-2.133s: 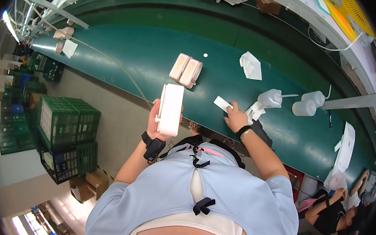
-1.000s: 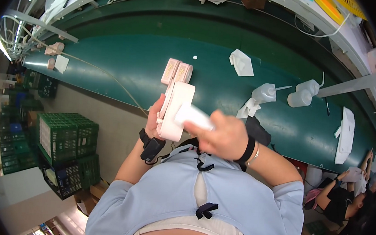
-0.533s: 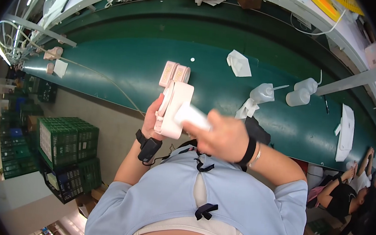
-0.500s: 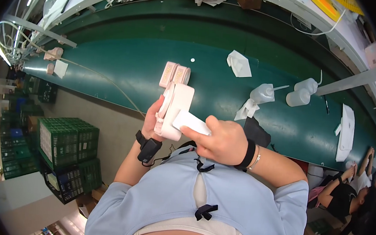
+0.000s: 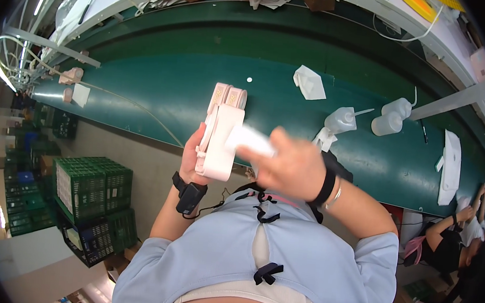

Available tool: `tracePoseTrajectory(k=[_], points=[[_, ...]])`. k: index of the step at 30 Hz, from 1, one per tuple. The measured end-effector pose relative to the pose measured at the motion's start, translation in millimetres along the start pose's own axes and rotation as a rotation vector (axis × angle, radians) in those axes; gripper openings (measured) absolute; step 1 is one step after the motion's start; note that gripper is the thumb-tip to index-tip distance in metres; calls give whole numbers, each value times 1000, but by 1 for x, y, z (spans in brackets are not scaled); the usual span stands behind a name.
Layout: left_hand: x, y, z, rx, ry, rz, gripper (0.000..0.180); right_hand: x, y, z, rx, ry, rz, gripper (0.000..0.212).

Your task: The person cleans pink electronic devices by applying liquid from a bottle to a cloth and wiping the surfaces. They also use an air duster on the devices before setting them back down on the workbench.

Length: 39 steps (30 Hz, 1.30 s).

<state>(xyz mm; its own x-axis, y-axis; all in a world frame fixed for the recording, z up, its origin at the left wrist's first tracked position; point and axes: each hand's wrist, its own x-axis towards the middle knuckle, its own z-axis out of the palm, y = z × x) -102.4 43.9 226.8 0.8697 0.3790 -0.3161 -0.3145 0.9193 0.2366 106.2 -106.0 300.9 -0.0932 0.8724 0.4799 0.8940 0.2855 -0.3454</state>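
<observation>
My left hand (image 5: 192,158) is wrapped round a long pale pink plastic device (image 5: 223,144), holding it by its left side in front of my chest. A folded white pad (image 5: 253,141), perhaps cloth or paper, is in my right hand (image 5: 295,166), which is blurred by motion. The pad's left end meets the device's broad face; I cannot tell whether it presses on it. Just beyond the device, two pink parts with small gold-coloured marks stand on the green bench: a left one (image 5: 219,93) and a right one (image 5: 236,97).
On the green bench (image 5: 161,94) are a crumpled white cloth (image 5: 309,83), a squeeze bottle (image 5: 341,120), two more bottles (image 5: 387,123) and a long white part (image 5: 449,168). Green crates (image 5: 91,188) are stacked at left. A co-worker (image 5: 445,241) sits at far right.
My right hand with the white pad has moved slightly up and right and is now blurred. The pink device has shifted a little left and stands more upright in my left hand.
</observation>
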Motion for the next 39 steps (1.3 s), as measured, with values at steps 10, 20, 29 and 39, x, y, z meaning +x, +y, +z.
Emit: tracePoseTrajectory(k=[10,20,29,39], points=[[-2,-1,-15,-188,17,-57,58,-11,70,47,-51,70,446,41],[8,-11,-25,-267,64,-122,58,-142,181,219,69,356,906,35],[22,-28,-19,-189,-15,-185,52,-2,40,50,858,496,444,27],[33,-56,3,227,141,73,48,-18,-15,45,453,105,-224,39]])
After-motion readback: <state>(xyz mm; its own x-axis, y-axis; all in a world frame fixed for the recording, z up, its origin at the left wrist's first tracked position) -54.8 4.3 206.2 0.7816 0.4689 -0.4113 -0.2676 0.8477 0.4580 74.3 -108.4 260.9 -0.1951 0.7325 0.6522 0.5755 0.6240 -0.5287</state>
